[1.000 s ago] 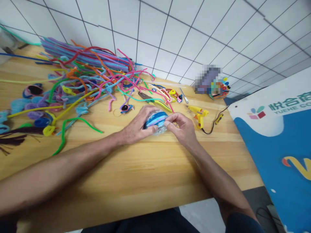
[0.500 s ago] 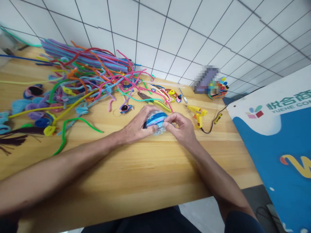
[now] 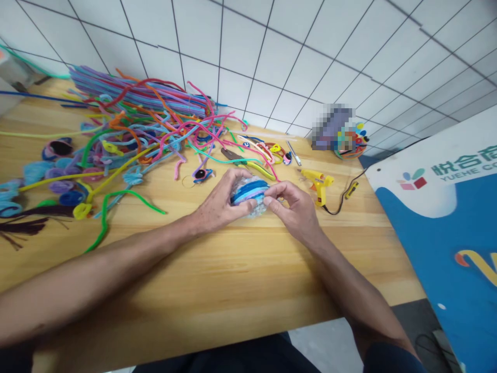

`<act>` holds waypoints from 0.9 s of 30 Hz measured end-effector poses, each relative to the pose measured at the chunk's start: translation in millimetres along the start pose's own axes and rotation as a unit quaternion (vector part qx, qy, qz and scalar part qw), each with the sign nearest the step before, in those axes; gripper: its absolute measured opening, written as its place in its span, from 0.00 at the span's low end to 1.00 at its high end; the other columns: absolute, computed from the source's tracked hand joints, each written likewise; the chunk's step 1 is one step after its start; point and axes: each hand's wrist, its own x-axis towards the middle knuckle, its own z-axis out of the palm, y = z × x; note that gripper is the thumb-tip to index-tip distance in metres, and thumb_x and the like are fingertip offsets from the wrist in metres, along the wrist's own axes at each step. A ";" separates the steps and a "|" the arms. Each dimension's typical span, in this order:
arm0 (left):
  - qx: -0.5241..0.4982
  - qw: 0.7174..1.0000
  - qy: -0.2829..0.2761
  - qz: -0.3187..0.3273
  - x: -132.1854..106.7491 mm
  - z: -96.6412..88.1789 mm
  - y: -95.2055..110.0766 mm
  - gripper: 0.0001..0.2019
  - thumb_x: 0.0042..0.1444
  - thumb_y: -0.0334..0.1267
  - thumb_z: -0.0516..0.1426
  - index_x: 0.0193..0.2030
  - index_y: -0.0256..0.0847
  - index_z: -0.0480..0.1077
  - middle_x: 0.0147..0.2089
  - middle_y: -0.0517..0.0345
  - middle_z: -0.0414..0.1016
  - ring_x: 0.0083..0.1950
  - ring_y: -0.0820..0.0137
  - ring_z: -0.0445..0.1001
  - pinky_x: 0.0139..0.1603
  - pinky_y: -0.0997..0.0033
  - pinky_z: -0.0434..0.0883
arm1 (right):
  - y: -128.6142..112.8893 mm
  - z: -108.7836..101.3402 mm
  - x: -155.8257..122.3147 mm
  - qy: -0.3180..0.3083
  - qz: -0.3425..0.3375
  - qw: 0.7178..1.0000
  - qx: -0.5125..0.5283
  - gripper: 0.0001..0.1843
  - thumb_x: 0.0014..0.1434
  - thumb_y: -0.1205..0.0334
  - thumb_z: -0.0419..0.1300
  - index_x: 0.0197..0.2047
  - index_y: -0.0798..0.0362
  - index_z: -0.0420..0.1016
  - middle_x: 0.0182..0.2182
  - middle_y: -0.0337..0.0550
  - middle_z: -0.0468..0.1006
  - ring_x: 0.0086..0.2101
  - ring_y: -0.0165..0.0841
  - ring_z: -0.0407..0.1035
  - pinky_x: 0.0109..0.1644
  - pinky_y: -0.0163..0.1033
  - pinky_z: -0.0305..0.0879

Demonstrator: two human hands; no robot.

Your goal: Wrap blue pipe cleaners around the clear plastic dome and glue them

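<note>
Well behind the pale wooden tabletop's (image 3: 233, 290) front edge, the left hand (image 3: 217, 207) is gripping a rounded, blue-and-lilac striped fuzzy piece (image 3: 250, 192); the right hand (image 3: 295, 210) is pinching its end.

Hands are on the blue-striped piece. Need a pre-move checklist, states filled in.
1. Left hand steadying the striped piece: ok, thumb and fingers sit around its left side.
2. Right hand on the striped piece: ok, thumb and fingertips are at its right edge.
3. Blue strips firmly attached: cannot tell; the fingers cover both ends.
4. Pliers well away from the work: not ok, I'd say; their handles lie close behind the piece.
5. Yellow glue gun not touching the right hand: ok, though it lies close by.
6. Glue gun cool: cannot tell from the picture.
</note>
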 end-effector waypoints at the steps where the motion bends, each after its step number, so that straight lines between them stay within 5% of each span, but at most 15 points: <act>1: -0.006 1.000 0.000 0.002 0.0 0.9 -0.2 0.28 0.68 0.52 0.65 0.68 0.47 0.62 0.66 0.45 0.72 0.67 0.55 0.76 0.66 0.51 0.78 | -0.9 -0.2 0.0 0.004 -0.003 1.000 -0.004 0.06 0.63 0.56 0.70 0.38 0.48 0.81 0.32 0.38 0.83 0.34 0.33 0.75 0.43 0.42 0.75; 7: 0.062 0.997 -0.021 0.033 1.9 -1.8 -2.7 0.28 0.69 0.51 0.62 0.71 0.48 0.65 0.69 0.44 0.70 0.73 0.51 0.69 0.76 0.41 0.69 | -4.8 -2.1 -0.1 -0.006 -0.007 0.999 -0.040 0.03 0.63 0.59 0.69 0.37 0.47 0.80 0.32 0.38 0.84 0.33 0.33 0.75 0.43 0.42 0.75; 12: 0.063 0.996 -0.037 0.045 1.4 -4.7 -3.8 0.25 0.73 0.51 0.58 0.71 0.47 0.65 0.69 0.44 0.69 0.73 0.53 0.68 0.77 0.43 0.69 | -6.0 -3.1 -0.1 -0.012 -0.011 0.999 -0.038 0.03 0.63 0.60 0.69 0.37 0.48 0.80 0.32 0.38 0.84 0.34 0.34 0.76 0.43 0.41 0.75; 27: 0.051 0.997 -0.001 0.056 2.6 2.0 -3.2 0.26 0.65 0.49 0.64 0.66 0.47 0.66 0.63 0.45 0.72 0.67 0.53 0.73 0.71 0.45 0.74 | 2.5 1.6 -1.1 -0.002 0.025 1.000 -0.010 0.09 0.59 0.56 0.72 0.38 0.48 0.79 0.30 0.37 0.80 0.32 0.32 0.72 0.41 0.41 0.71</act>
